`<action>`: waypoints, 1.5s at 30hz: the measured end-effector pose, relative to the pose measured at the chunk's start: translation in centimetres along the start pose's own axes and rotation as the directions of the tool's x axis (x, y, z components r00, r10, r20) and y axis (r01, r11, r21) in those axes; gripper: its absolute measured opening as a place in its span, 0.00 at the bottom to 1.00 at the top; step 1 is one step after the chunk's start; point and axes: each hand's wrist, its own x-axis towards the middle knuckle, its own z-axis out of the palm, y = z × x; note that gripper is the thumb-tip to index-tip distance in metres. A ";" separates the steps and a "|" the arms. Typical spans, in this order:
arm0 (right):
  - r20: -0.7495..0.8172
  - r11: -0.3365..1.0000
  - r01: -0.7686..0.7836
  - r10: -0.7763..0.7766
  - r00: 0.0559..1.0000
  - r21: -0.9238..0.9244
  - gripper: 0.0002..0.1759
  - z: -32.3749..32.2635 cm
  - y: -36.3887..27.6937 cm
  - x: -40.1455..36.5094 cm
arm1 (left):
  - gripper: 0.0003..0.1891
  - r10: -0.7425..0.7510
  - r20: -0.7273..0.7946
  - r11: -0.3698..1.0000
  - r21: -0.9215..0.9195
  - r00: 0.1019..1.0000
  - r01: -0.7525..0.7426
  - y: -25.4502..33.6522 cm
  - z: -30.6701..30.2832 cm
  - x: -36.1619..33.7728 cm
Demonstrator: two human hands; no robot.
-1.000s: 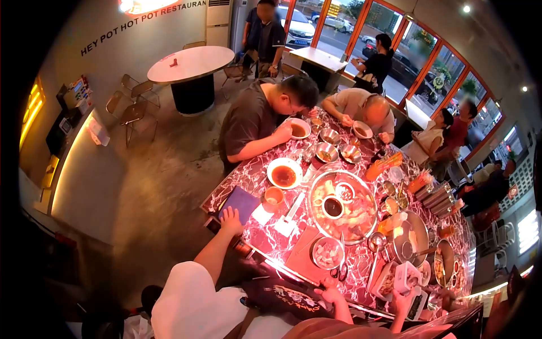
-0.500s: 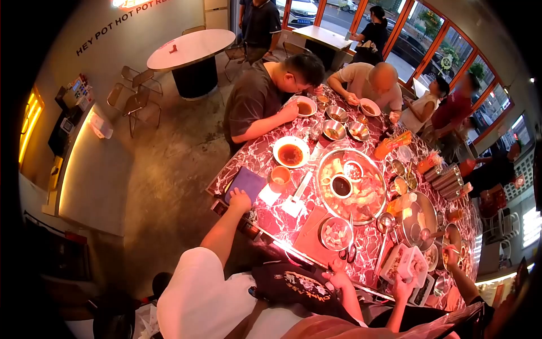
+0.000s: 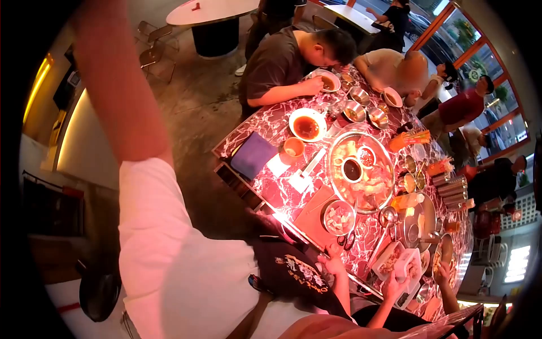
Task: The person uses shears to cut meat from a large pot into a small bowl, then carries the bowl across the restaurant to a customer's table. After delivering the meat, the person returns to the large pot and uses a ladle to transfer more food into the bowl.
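Left hand beyond top edge, white table (image 3: 226,10) cropped there

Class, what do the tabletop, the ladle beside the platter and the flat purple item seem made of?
Tabletop: polished marble or lookalike; pale veins, bright glare. Ladle: probably shiny metal; bright highlights. Purple item: matte, perhaps fabric or card; no clear texture shows.

A restaurant: two people (image 3: 274,68) bend over bowls (image 3: 328,82) along the far edge of a marbled worktop (image 3: 257,121), which carries a wide round pan (image 3: 332,183) of food; beyond stand a white round table (image 3: 212,11), folding chairs (image 3: 151,57) and big street-facing windows (image 3: 464,33).
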 end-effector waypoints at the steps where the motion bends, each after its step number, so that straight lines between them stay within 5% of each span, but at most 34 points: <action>1: -0.024 1.000 0.007 -0.007 1.000 -0.023 0.42 0.1 -0.5 -0.4 | 0.06 -0.016 0.023 1.000 -0.026 1.000 0.016 -0.3 -0.3 -0.3; 5: -0.107 0.992 0.039 -0.052 0.993 -0.122 0.42 0.1 -1.7 -0.5 | 0.06 -0.046 0.094 0.987 -0.147 0.994 0.060 -1.0 -0.7 -1.1; 6: -0.107 0.992 0.044 -0.057 0.993 -0.122 0.42 -0.3 -2.3 -0.6 | 0.19 -0.221 0.352 0.963 0.227 0.910 0.146 -5.9 -1.9 -5.5; 8: -0.018 0.999 -0.043 0.042 0.999 -0.030 0.42 -0.7 -2.9 -0.8 | 0.17 -0.536 0.370 0.842 0.294 0.759 0.452 -8.9 -1.2 -17.0; 9: -0.005 0.999 -0.033 0.033 0.999 -0.042 0.42 -0.8 -2.7 -0.7 | 0.19 -0.657 0.374 0.751 0.251 0.655 0.610 -14.9 -1.0 -27.2; 11: -0.038 0.998 -0.022 0.020 0.999 -0.059 0.43 -0.5 -2.3 -0.5 | 0.15 -0.837 0.457 0.546 0.645 0.302 0.535 -15.1 -3.9 -40.5; 13: 0.010 0.998 -0.055 0.055 0.998 -0.009 0.43 -1.1 -3.7 -1.0 | 0.13 -0.814 0.581 0.477 0.673 -0.005 0.566 -12.9 -7.3 -50.7; 15: 0.025 0.997 -0.077 0.078 0.997 -0.026 0.43 -1.4 -3.6 -0.6 | 0.12 -0.824 0.561 0.486 0.771 -0.079 0.413 -10.5 -9.3 -58.1; 16: 0.040 0.994 -0.101 0.102 0.994 -0.033 0.43 -1.3 -3.6 -0.4 | 0.15 -0.787 0.601 0.608 0.714 0.142 0.349 -7.1 -10.5 -57.4; 17: 0.039 0.995 -0.096 0.098 0.994 -0.035 0.43 -1.2 -3.5 -0.4 | 0.19 -0.704 0.656 0.709 0.661 0.270 0.243 -6.5 -11.2 -58.8; 23: 0.037 0.993 -0.109 0.111 0.993 -0.047 0.44 -1.4 -3.7 -0.6 | 0.18 -0.729 0.632 0.677 0.723 0.261 0.140 -3.4 -10.8 -58.3; 29: 0.027 0.994 -0.056 0.059 0.998 -0.095 0.47 -1.0 -2.6 -0.2 | 0.21 -0.775 0.619 0.632 0.759 0.130 0.155 -2.8 -10.6 -56.6; 32: 0.133 0.988 -0.157 0.156 0.979 -0.001 0.47 -1.5 -3.3 -0.4 | 0.22 -0.750 0.646 0.661 0.740 0.142 0.124 -2.8 -11.1 -57.3; 45: 0.020 0.988 -0.095 0.099 0.995 -0.124 0.45 -0.9 -3.2 -0.6 | 0.30 -0.739 0.673 0.672 0.740 -0.018 0.034 -2.7 -10.4 -57.5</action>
